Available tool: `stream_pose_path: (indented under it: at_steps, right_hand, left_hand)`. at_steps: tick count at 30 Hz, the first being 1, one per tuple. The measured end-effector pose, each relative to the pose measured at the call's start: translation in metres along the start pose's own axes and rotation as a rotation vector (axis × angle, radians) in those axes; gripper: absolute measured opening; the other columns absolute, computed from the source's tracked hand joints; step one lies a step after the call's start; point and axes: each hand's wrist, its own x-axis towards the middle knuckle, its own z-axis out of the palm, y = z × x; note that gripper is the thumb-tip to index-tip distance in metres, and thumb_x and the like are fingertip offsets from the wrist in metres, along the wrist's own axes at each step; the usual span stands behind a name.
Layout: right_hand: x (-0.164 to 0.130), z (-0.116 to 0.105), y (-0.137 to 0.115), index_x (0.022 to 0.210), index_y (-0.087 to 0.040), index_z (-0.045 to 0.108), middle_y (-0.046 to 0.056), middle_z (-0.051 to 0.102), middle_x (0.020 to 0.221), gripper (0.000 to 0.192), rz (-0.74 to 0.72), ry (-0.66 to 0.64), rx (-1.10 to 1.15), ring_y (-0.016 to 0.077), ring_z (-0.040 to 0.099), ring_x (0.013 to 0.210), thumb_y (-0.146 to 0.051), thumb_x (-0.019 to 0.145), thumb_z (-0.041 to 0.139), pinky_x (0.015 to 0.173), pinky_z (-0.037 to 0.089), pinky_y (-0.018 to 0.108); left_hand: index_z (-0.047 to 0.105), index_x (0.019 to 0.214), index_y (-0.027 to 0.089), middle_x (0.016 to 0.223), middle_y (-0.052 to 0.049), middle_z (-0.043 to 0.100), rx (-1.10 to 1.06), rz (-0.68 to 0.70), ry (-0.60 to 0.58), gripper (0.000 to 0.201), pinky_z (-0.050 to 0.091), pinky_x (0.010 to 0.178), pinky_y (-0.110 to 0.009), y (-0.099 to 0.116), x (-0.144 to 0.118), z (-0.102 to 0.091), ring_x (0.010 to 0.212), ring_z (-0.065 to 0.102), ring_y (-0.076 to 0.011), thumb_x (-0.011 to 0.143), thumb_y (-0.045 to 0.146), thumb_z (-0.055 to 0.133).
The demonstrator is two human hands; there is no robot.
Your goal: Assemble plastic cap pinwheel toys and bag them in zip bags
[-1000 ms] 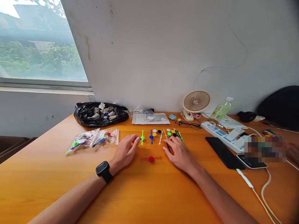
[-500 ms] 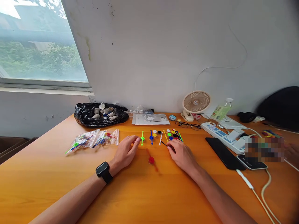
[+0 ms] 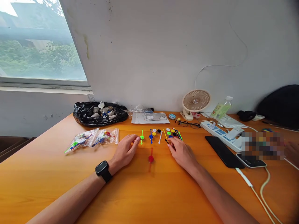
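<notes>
A red arrow spinner (image 3: 151,159) lies on the table between my hands, its arrow smeared by motion around the round red hub. My left hand (image 3: 127,148) rests beside a green arrow spinner (image 3: 142,137), fingers loosely stretched and holding nothing. Right of the green one is a blue arrow spinner (image 3: 151,137), then a white arrow (image 3: 160,137) without a hub. My right hand (image 3: 182,152) has its fingers closed on a black arrow (image 3: 166,141), mostly hidden by them. Close by are a yellow arrow (image 3: 165,134) and several coloured round discs (image 3: 168,133).
Zip bags of spinner parts (image 3: 81,140) lie at left, a black plastic bag (image 3: 78,115) behind. Glasses (image 3: 188,124), a clip fan (image 3: 195,101), a power strip (image 3: 219,135), a phone (image 3: 223,151) and cables occupy the right. Another person's hand (image 3: 291,151) shows at the right edge.
The red arrow has turned from a slant to nearly in line with my view. My right hand has drawn the black arrow slightly right, away from the white one. My left hand stays put.
</notes>
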Motion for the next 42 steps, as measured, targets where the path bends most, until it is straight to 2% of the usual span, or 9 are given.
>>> stream_pose_path:
  at_steps: [7,11,18,23,26,31,33,36,42]
  right_hand:
    - [0.001,0.000,-0.007,0.128,-0.016,0.070,0.012,0.072,0.120,0.033,-0.042,0.017,0.003,0.0263,0.069,0.109,-0.032,0.104,0.054,0.089,0.049,0.033]
    - [-0.001,-0.004,-0.010,0.114,-0.019,0.076,0.011,0.071,0.108,0.032,-0.020,0.014,-0.057,0.0262,0.068,0.100,-0.038,0.105,0.053,0.082,0.048,0.032]
    - [0.001,-0.002,0.003,0.107,-0.023,0.077,0.005,0.072,0.106,0.026,-0.014,0.028,0.037,0.0201,0.069,0.090,-0.019,0.102,0.052,0.073,0.044,0.029]
    - [0.002,0.004,0.004,0.094,-0.022,0.074,0.004,0.073,0.098,0.016,0.027,0.067,0.086,0.0191,0.068,0.081,-0.026,0.100,0.060,0.068,0.042,0.028]
    - [0.001,0.004,0.002,0.084,-0.022,0.070,0.003,0.073,0.091,0.023,0.025,0.086,0.090,0.0187,0.066,0.075,-0.032,0.102,0.058,0.064,0.040,0.029]
    - [0.000,0.003,0.003,0.119,-0.022,0.073,0.007,0.074,0.117,0.029,-0.020,0.081,0.068,0.0225,0.070,0.099,-0.024,0.105,0.048,0.079,0.047,0.031]
    - [0.001,0.003,0.005,0.128,-0.021,0.071,0.008,0.072,0.122,0.033,-0.023,0.049,0.053,0.0239,0.070,0.104,-0.022,0.105,0.046,0.084,0.048,0.032]
    - [0.002,0.003,0.006,0.125,-0.020,0.072,0.009,0.073,0.119,0.032,-0.016,0.025,0.054,0.0237,0.070,0.100,-0.024,0.105,0.048,0.081,0.049,0.032]
    - [0.004,0.006,0.008,0.120,-0.021,0.070,0.007,0.073,0.118,0.026,-0.006,0.069,0.072,0.0222,0.070,0.097,-0.022,0.103,0.051,0.079,0.047,0.031]
  left_hand:
    - [0.065,0.091,0.022,0.090,-0.006,0.069,0.014,0.009,-0.005,0.045,0.045,0.079,-0.035,-0.001,0.001,0.001,0.086,0.060,-0.0235,0.111,0.050,0.036]
    - [0.065,0.090,0.022,0.091,-0.006,0.070,-0.002,0.019,-0.004,0.043,0.045,0.079,-0.035,0.000,0.001,0.001,0.087,0.060,-0.0232,0.111,0.047,0.037]
    - [0.064,0.089,0.021,0.089,-0.005,0.069,0.010,0.028,-0.019,0.042,0.044,0.079,-0.035,-0.001,0.002,0.001,0.086,0.060,-0.0232,0.111,0.046,0.038]
    - [0.066,0.091,0.021,0.091,-0.006,0.070,0.004,0.039,-0.018,0.042,0.046,0.080,-0.034,-0.002,0.001,0.002,0.088,0.062,-0.0231,0.111,0.046,0.038]
    - [0.067,0.091,0.021,0.090,-0.006,0.070,0.011,0.046,-0.019,0.042,0.048,0.081,-0.034,-0.002,0.001,0.002,0.087,0.063,-0.0232,0.111,0.046,0.039]
    - [0.067,0.090,0.021,0.090,-0.006,0.070,0.008,0.052,-0.018,0.042,0.048,0.080,-0.034,-0.002,0.001,0.002,0.087,0.063,-0.0228,0.111,0.045,0.040]
    - [0.067,0.090,0.021,0.090,-0.006,0.070,0.003,0.050,-0.021,0.041,0.047,0.080,-0.034,-0.002,0.001,0.002,0.087,0.063,-0.0226,0.111,0.044,0.040]
    - [0.065,0.089,0.021,0.090,-0.005,0.069,0.008,0.051,-0.030,0.040,0.046,0.078,-0.034,-0.002,0.001,0.002,0.086,0.062,-0.0223,0.111,0.043,0.041]
    - [0.064,0.088,0.021,0.088,-0.005,0.068,0.017,0.054,-0.033,0.040,0.045,0.078,-0.034,-0.001,0.002,0.001,0.086,0.060,-0.0222,0.111,0.043,0.040]
